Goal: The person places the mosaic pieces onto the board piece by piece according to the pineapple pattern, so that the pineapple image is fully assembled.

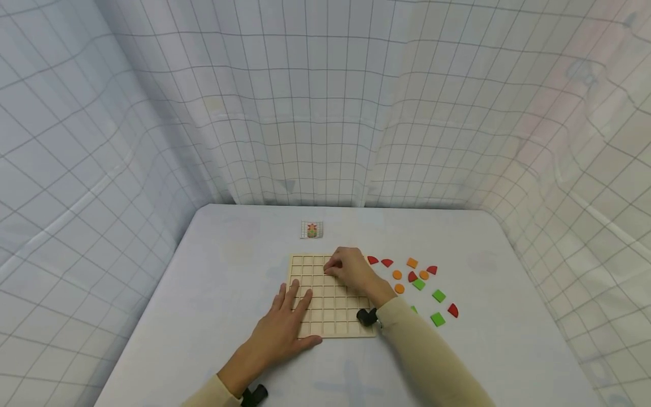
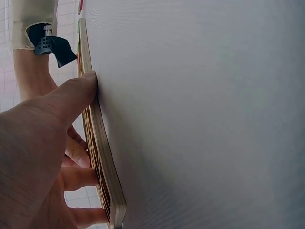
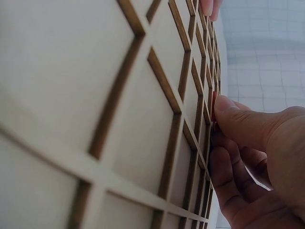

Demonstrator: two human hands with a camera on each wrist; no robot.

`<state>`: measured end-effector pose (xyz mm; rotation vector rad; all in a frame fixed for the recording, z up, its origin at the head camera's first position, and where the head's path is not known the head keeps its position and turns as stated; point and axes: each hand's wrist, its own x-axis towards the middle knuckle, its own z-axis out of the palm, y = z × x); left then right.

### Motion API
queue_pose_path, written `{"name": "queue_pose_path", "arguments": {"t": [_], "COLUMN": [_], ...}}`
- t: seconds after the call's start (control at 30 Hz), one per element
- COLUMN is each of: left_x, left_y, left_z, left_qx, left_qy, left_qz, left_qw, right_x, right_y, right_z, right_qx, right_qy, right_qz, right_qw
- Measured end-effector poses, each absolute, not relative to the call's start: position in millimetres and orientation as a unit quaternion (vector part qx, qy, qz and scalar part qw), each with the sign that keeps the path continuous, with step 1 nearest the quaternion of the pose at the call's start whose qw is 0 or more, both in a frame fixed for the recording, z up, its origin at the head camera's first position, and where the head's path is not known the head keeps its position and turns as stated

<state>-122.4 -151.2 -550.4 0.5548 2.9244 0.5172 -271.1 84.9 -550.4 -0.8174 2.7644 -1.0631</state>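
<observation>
A wooden grid board [image 1: 335,330] with square cells lies flat on the white table. My left hand [image 1: 280,333] rests on its left side with fingers spread, and in the left wrist view the thumb [image 2: 78,93] touches the board's front edge. Over the upper middle cells, my right hand [image 1: 351,267] pinches a small red piece [image 3: 214,106] between thumb and fingers. That piece shows edge-on in the right wrist view, close to the grid, so its full outline is hidden. Whether it touches a cell I cannot tell.
Right of the board lie loose pieces: red quarter circles [image 1: 453,310], orange discs [image 1: 399,288], an orange square [image 1: 412,263] and green squares [image 1: 438,319]. A small picture card [image 1: 312,229] lies behind the board. White gridded curtains [image 1: 325,113] surround the table [image 1: 213,271].
</observation>
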Motion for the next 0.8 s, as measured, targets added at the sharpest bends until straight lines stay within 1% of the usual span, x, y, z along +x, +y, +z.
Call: {"name": "queue_pose_path", "arguments": {"t": [0.57, 0.8], "left_x": [-120, -121], "left_y": [-152, -152], "left_z": [-551, -549], "left_qx": [0.18, 0.185], "left_qy": [0.966, 0.967], "left_qz": [0.174, 0.169], "left_qw": [0.061, 0.055], "right_x": [-268, -272], "right_y": [94, 108], "right_z": [-549, -548], "right_qx": [-0.261, -0.25], "right_qy": [0.892, 0.899], "right_qz": [-0.368, -0.36], "right_qw": [0.037, 0.012]}}
